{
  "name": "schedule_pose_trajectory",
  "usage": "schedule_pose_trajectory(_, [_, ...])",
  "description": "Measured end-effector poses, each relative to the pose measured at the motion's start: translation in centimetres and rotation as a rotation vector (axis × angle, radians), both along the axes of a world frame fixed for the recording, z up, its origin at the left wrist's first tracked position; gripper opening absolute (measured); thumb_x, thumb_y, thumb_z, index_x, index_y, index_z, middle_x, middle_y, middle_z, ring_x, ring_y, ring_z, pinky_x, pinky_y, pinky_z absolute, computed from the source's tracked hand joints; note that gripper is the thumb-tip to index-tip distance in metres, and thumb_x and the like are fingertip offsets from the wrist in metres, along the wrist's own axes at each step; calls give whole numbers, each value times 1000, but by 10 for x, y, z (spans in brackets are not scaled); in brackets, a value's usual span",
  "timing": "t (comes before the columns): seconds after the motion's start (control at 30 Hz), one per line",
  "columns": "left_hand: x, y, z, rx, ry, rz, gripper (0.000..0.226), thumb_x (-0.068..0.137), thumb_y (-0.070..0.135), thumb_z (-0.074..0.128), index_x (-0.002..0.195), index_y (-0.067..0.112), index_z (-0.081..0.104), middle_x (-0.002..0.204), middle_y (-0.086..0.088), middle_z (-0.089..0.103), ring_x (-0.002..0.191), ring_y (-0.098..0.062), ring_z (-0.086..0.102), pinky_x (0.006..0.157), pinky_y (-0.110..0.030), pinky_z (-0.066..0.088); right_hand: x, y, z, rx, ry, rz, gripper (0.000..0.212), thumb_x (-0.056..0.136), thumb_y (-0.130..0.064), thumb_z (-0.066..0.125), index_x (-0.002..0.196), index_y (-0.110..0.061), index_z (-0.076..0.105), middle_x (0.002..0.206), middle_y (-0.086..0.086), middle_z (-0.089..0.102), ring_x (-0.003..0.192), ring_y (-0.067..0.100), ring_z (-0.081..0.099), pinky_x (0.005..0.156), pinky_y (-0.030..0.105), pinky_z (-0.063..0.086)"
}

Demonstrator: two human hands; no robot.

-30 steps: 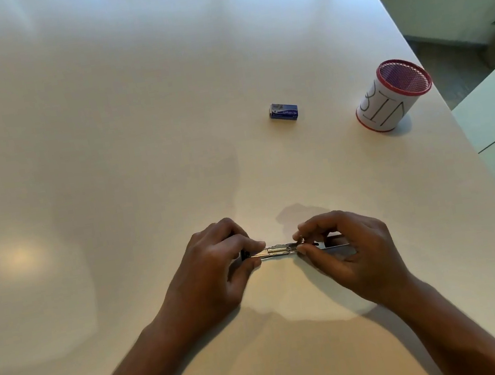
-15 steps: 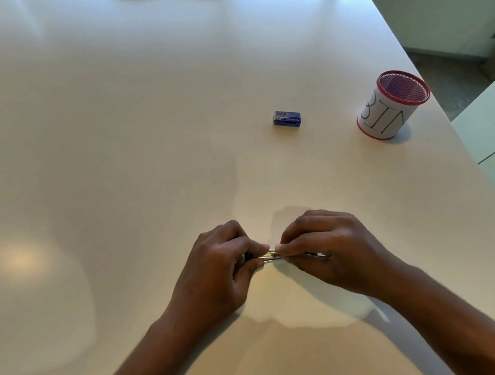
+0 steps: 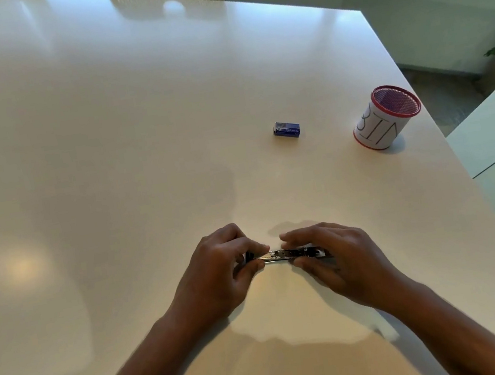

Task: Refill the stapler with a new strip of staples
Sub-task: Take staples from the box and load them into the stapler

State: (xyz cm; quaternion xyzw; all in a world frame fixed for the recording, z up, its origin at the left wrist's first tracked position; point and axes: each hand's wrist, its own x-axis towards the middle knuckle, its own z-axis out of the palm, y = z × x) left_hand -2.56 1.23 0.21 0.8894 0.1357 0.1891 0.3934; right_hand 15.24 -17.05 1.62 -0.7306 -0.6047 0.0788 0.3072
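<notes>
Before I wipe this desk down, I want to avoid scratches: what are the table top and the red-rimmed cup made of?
The table top looks like a smooth white laminate or lacquered board with a semi-gloss finish, since it mirrors soft light patches. The cup appears to be red wire mesh, probably metal, visible inside the rim, wrapped in white paper bearing hand-drawn letters.

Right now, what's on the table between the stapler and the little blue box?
Nothing: in the head view, only bare white table separates the stapler from the blue box.

Head-worn view, down over table
</notes>
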Motion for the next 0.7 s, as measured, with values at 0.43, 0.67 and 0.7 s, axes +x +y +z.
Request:
schedule_pose_trajectory(0.43, [-1,1,3,-7,-114,-32,13,80,2,86,78,10,76,88,0,71,79,-18,70,70,-43,58,-21,5,2,13,-323,-37,11,99,-26,69,107,-27,78,107,-13,75,96,10,70,69,34,58])
schedule_pose_trajectory(0.67, [1,3,1,22,-128,-57,15,81,4,86,78,10,73,85,1,69,74,-17,67,67,-38,56,-22,13,20,-178,-616,87,20,104,-32,53,112,-28,71,108,-10,72,97,16,67,72,35,56])
schedule_pose_trajectory(0.7, [0,3,0,8,-126,-46,15,79,4,87,80,11,74,83,3,68,73,-14,66,66,-34,55,-22,13,21,-179,-592,85,22,105,-34,51,113,-29,70,109,-11,72,98,15,66,73,34,57])
